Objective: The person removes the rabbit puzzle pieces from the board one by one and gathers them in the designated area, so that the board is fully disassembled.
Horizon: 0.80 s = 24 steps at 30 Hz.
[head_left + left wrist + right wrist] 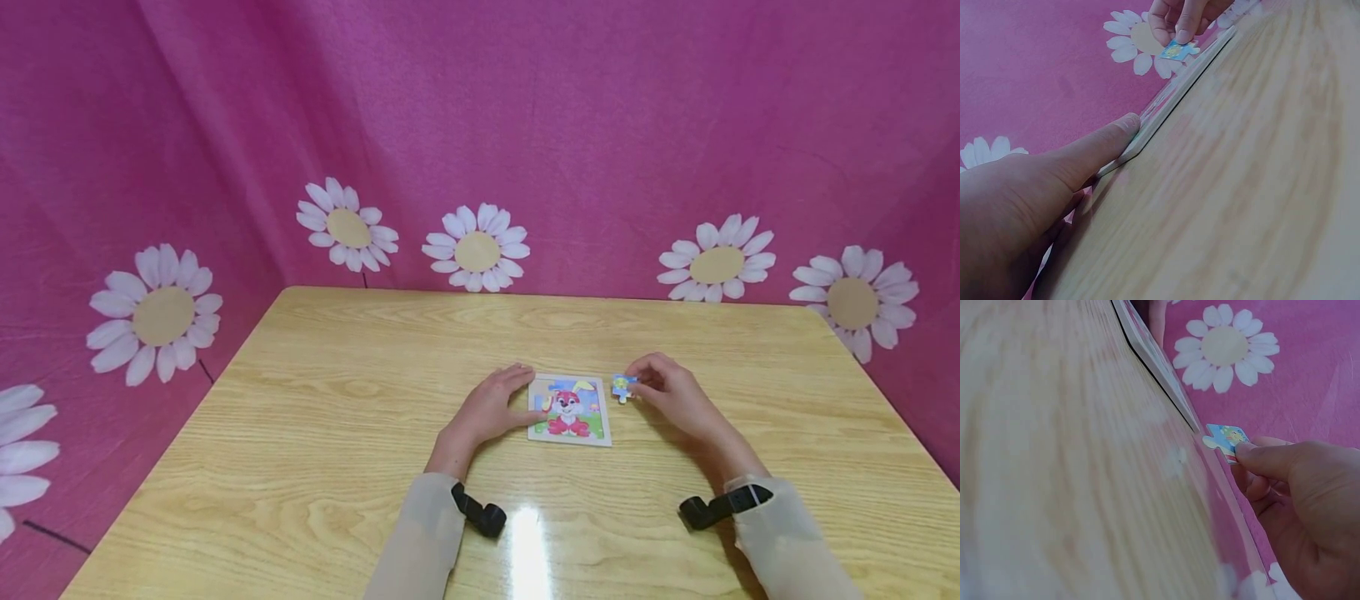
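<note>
A jigsaw puzzle board [570, 442] with a pale frame and a red rabbit picture lies flat on the table. Bare tan backing shows at its upper left. My left hand [491, 407] rests at the board's left side, thumb on the picture and fingers stretched along the edge near the far corner. To the right of the board, my right hand [675, 396] pinches a jigsaw piece [621, 387] between thumb and fingers. That piece [1230, 439] is blue with a yellow pattern, and it stands apart from the board in the right wrist view.
The wooden table [337, 375] extends around both hands. A pink curtain [570, 150] with large white daisies hangs behind its far edge and along the left side. Black straps with small cameras [487, 520] sit on both wrists.
</note>
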Tool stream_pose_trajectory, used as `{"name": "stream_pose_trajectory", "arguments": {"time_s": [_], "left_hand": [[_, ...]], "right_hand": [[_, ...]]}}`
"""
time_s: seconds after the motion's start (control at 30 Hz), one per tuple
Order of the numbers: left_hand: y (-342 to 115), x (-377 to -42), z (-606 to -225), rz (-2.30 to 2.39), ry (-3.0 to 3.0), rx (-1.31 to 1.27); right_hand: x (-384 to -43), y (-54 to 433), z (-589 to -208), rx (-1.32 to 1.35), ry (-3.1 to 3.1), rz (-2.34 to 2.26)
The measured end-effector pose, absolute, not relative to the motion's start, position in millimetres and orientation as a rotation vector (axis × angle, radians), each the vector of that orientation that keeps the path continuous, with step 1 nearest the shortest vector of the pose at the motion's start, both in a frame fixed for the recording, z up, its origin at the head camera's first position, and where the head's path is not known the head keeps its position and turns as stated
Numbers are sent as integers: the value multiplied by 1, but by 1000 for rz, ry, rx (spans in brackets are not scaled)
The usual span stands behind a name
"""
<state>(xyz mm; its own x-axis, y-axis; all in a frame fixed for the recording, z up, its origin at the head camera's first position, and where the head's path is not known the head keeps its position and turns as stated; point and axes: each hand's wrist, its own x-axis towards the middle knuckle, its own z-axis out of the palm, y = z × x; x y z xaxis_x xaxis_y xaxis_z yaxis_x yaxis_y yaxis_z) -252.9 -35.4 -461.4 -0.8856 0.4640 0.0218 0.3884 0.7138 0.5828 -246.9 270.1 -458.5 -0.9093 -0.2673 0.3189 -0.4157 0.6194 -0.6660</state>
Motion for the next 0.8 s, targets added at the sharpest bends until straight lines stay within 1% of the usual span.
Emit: {"name": "stream_pose_trajectory", "arguments": {"time_s": [0.33, 0.8], "left_hand": [[-36, -252, -461, 918, 2780, 686], [-36, -253, -461, 910, 2784, 674]], "right_hand": [[-246, 280, -455, 572, -2712, 1174], [-253, 284, -454, 501, -2921, 1089]]}}
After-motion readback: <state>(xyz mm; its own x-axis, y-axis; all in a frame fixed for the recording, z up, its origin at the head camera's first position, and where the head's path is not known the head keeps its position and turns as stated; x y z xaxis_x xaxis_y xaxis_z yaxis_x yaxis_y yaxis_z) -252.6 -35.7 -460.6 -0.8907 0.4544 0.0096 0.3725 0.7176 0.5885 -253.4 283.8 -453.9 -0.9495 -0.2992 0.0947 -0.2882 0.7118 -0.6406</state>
